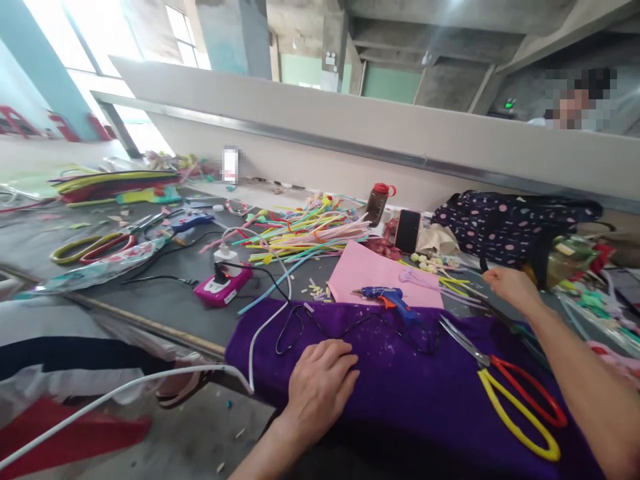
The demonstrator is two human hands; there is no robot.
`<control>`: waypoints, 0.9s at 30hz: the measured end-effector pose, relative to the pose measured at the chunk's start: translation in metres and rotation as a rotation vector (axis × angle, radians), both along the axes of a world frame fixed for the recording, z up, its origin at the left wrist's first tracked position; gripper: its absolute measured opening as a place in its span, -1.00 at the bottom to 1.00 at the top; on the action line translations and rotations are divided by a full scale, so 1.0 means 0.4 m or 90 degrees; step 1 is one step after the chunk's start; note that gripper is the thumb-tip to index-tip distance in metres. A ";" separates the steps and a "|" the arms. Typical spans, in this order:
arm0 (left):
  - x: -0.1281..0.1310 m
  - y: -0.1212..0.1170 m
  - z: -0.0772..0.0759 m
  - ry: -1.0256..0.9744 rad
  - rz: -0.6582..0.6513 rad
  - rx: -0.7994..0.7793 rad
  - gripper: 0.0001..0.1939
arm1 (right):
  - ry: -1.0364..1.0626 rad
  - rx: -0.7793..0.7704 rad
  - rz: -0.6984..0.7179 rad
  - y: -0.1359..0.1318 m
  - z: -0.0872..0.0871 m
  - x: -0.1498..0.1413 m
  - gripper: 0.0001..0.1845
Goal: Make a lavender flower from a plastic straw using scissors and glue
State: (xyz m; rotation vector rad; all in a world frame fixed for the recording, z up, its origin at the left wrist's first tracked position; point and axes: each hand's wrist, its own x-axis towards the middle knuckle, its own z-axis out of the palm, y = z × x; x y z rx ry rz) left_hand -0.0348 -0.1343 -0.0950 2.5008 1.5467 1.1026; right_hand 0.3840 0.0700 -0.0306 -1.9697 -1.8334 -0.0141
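My left hand (323, 380) lies palm down on the purple cloth (400, 387), its fingers loosely stretched and holding nothing. My right hand (513, 287) is at the near side of a dark patterned bag (500, 223), with fingers closed beside a short dark strap; what they grip, if anything, I cannot make out. Between the hands, a blue glue gun (393, 298) rests across a pink sheet (350, 270) and the cloth. Scissors with red and yellow handles (525, 400) lie open on the cloth, under my right forearm's inner side.
A magenta power strip (223, 287) with plugs and cables sits left. Beyond are bundled coloured stems (310, 233), a brown bottle (377, 203) and a phone (407, 231). More scissors (110, 247) lie far left. A white cable (150, 377) crosses the table edge. Another person (573, 107) is behind the partition.
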 end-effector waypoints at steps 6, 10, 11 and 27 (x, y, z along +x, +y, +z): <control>-0.003 -0.004 -0.014 -0.016 -0.018 -0.007 -0.83 | -0.071 -0.018 0.171 -0.145 0.006 -0.237 -0.73; -0.005 -0.005 -0.015 -0.014 -0.025 -0.012 -0.82 | -0.094 -0.031 0.389 -0.334 -0.044 -0.435 -0.79; -0.005 -0.005 -0.014 -0.013 -0.025 -0.008 -0.82 | -0.103 -0.030 0.431 -0.376 -0.060 -0.470 -0.78; -0.011 0.002 -0.001 0.046 -0.022 -0.006 -0.78 | -0.162 0.005 0.485 -0.443 -0.144 -0.524 -0.59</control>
